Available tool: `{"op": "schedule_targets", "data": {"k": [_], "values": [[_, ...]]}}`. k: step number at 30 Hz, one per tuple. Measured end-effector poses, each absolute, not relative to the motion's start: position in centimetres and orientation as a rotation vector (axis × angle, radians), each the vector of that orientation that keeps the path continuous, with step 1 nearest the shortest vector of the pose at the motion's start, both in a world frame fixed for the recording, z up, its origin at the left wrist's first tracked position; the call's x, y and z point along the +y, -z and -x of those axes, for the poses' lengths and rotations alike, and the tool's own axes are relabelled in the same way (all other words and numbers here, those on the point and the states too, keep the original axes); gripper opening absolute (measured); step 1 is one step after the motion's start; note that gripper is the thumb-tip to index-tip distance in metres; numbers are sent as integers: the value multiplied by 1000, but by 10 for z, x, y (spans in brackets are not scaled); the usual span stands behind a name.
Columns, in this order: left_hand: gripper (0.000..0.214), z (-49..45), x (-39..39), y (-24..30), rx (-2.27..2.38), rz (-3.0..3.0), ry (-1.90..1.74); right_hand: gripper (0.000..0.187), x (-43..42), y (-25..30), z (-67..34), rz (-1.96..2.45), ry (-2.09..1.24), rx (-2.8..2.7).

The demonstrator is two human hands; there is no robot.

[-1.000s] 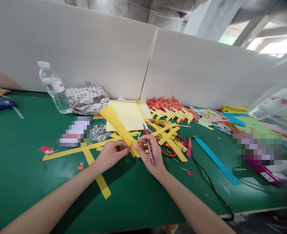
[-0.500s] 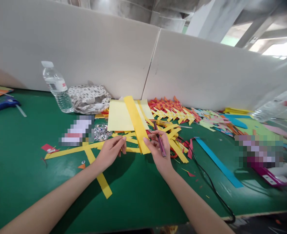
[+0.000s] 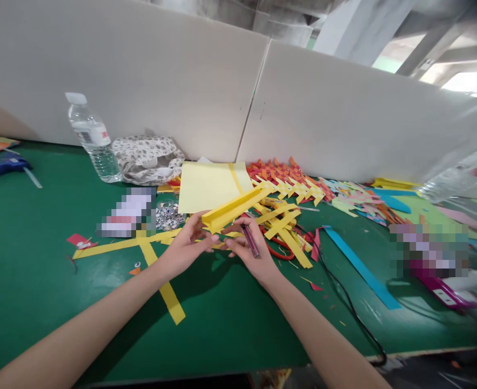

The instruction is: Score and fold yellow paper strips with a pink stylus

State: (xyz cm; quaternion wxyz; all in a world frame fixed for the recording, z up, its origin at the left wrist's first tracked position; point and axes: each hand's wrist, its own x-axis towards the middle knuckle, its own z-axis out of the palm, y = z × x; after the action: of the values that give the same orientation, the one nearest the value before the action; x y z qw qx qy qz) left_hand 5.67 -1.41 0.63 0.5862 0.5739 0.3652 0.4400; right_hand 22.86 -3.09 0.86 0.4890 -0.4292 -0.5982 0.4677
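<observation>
My left hand (image 3: 185, 246) pinches the near end of a long folded yellow paper strip (image 3: 234, 207). The strip slants up to the right above the middle of the green desk (image 3: 39, 259) and looks creased lengthwise, thick along its edge. My right hand (image 3: 250, 254) is closed around a thin purple pen (image 3: 249, 240), its fingertips just beside the strip.

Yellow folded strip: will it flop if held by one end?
Probably fairly stiff: the yellow folded strip juts straight from the left hand without sagging. Likely very light, being thin paper. May crease if the right hand, gripping a pen, pinches hard.
</observation>
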Motion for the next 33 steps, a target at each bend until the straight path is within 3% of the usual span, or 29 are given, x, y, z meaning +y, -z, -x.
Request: {"op": "schedule_targets", "data": {"k": [8, 17, 24, 33], "values": [[40, -54, -17, -15, 906, -1318, -1027, 32, -31, -6, -228, 1074, -1088, -1475], [57, -50, -14, -11, 1041, -1571, -1215, 30, -33, -7, -228, 1128, -1165, -1528], [20, -49, -7, -2, 1130, -1872, -1212, 24, -37, -14, -225, 1157, -1233, -1638], [21, -31, 12, -4, 1210, -1486, -1486, 11, -43, -18, -235, 884, -1107, -1585]]}}
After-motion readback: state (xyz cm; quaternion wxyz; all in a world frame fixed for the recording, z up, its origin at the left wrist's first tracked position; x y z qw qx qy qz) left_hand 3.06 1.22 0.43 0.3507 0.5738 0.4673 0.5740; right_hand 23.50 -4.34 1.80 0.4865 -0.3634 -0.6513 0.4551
